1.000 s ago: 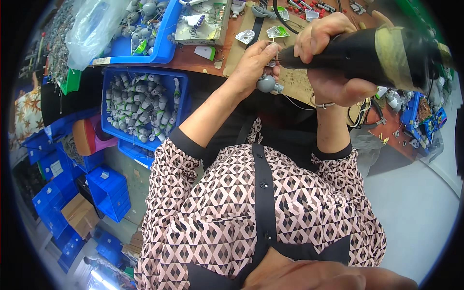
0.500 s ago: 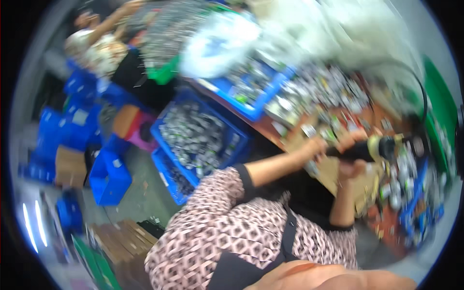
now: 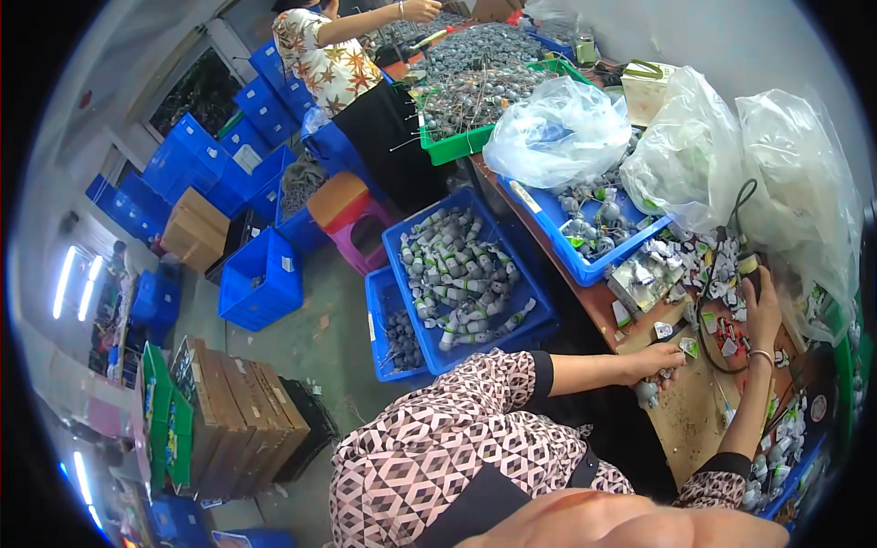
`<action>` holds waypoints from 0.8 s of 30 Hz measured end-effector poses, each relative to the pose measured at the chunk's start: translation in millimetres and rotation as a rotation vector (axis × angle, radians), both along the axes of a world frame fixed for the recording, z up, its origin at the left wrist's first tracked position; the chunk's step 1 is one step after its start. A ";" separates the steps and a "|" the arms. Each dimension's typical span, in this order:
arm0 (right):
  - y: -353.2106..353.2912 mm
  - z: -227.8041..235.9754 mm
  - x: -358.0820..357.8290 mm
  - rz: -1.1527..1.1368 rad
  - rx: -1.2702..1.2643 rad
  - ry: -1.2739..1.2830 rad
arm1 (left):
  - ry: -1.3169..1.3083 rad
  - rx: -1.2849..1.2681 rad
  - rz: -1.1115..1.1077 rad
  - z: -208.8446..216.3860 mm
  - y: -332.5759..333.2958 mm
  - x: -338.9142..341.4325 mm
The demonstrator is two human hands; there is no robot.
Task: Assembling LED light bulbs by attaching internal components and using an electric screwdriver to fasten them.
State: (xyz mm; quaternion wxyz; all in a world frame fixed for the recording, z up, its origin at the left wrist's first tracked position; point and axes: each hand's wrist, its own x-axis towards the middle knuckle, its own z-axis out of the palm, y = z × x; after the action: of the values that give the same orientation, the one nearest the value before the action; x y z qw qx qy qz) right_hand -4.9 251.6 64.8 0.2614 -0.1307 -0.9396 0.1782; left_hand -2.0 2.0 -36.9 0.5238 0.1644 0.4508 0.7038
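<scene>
My left hand [image 3: 660, 360] is closed over the near edge of the work board. A small grey rounded part [image 3: 647, 393] pokes out below its fingers, and the rest is hidden by the hand. Farther right, my right hand [image 3: 764, 315] is wrapped round a dark hand tool [image 3: 749, 266] with a black cord [image 3: 703, 310] looping beside it. Small white and green pieces [image 3: 689, 347] lie just past my left hand. The wooden work board [image 3: 690, 420] lies between my two forearms.
Beyond my hands are a blue tray [image 3: 589, 269] of grey parts and clear plastic bags [image 3: 694, 155]. At left, blue crates [image 3: 393, 247] hold grey-white parts. Right of my forearm lie more parts [image 3: 781, 457]. A co-worker [image 3: 329, 55] stands at a far table.
My hands were close together at the black tool; now they are apart. The right hand has moved away with the tool, while the left is near the board's edge. The view has shifted and sharpened.
</scene>
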 end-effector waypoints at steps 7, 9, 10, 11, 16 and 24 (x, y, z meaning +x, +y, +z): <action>3.2 -32.1 -1.5 0.015 0.236 -0.127 | -0.059 0.121 -0.043 0.8 -11.2 5.5; -1.2 -34.1 5.8 0.002 0.216 -0.144 | -0.077 0.132 -0.043 -2.7 -12.3 10.9; -4.7 -29.3 9.4 0.003 0.212 -0.151 | -0.122 0.171 -0.028 -5.4 -10.6 14.0; -6.6 -20.8 15.0 -0.020 0.230 -0.250 | -0.170 0.209 -0.015 -7.4 -11.4 19.0; -25.5 -8.6 65.9 0.003 0.292 0.027 | -0.386 0.247 0.025 19.4 -5.6 23.1; -159.0 -5.6 133.7 0.098 -0.148 0.099 | -0.403 0.373 0.146 36.8 -7.5 -14.7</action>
State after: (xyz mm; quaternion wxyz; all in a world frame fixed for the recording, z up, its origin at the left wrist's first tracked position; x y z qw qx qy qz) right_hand 128.7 92.5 59.1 0.2881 -0.0947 -0.9150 0.2662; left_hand -16.7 -5.6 -0.1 0.5113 0.0817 0.2108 0.8291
